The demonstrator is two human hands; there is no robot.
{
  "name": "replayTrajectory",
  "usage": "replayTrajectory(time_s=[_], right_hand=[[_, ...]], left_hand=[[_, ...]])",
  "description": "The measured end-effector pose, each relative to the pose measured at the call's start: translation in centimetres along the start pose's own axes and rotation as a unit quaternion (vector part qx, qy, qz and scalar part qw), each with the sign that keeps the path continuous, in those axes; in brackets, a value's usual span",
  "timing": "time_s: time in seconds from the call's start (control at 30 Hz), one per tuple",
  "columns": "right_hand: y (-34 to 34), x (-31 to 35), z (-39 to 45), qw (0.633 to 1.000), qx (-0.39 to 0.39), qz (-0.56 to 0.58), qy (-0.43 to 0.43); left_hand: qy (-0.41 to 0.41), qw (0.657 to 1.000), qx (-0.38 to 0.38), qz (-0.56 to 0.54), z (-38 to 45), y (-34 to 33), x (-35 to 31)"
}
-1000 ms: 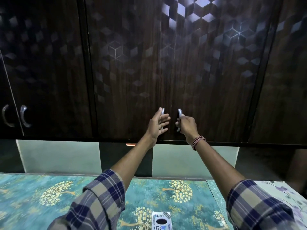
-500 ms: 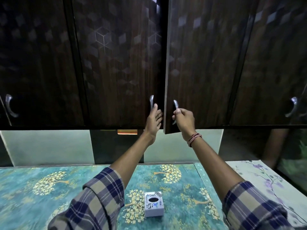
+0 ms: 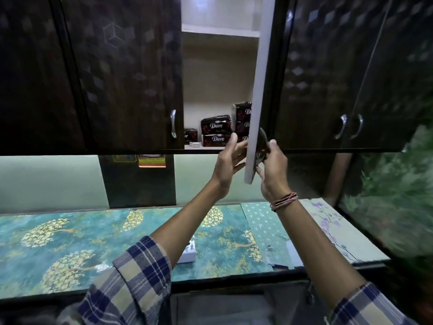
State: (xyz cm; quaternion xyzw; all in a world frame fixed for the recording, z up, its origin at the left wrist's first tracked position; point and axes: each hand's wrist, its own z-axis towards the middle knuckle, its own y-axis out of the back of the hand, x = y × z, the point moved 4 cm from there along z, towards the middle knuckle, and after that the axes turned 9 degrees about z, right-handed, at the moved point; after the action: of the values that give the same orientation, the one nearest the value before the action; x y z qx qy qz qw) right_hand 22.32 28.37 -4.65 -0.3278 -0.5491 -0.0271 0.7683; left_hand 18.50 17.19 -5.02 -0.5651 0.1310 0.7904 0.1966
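The right-hand cabinet door of the dark wall cupboard stands swung out edge-on towards me, its pale inner face showing. My right hand grips that door's metal handle near the lower corner. My left hand is raised with straight fingers against the door's inner edge, holding nothing. The left door stays closed, its handle untouched. Inside, on the lower shelf, lie several dark Dove packs, stacked; those on the right are partly hidden by the door.
A counter with a teal tree-patterned cover runs below. On it a small white box sits half hidden behind my left forearm. More closed doors with handles lie to the right. An upper shelf crosses the cupboard.
The right door has swung from barely ajar to wide open, showing the shelves and Dove packs. My left hand left the left handle and moved to the open door's edge.
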Motion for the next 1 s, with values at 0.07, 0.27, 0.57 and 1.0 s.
replayTrajectory(time_s=[0.07, 0.27, 0.57, 1.0], right_hand=[[2.0, 1.4, -0.3, 1.000, -0.007, 0.027, -0.008], [7.2, 4.9, -1.4, 1.000, -0.024, 0.012, 0.000], [10.1, 6.2, -0.8, 0.987, -0.139, -0.007, 0.083], [-8.8, -3.8, 4.5, 0.999, 0.029, -0.016, 0.038]], left_hand=[[-0.003, 1.000, 0.015, 0.012, -0.4, -2.9, -0.1], [0.008, 0.998, 0.054, 0.006, -0.3, -9.4, -0.3], [0.049, 0.994, 0.095, -0.010, 0.6, -11.6, 0.2], [0.028, 0.993, -0.114, 0.017, 4.7, 12.0, 1.5]])
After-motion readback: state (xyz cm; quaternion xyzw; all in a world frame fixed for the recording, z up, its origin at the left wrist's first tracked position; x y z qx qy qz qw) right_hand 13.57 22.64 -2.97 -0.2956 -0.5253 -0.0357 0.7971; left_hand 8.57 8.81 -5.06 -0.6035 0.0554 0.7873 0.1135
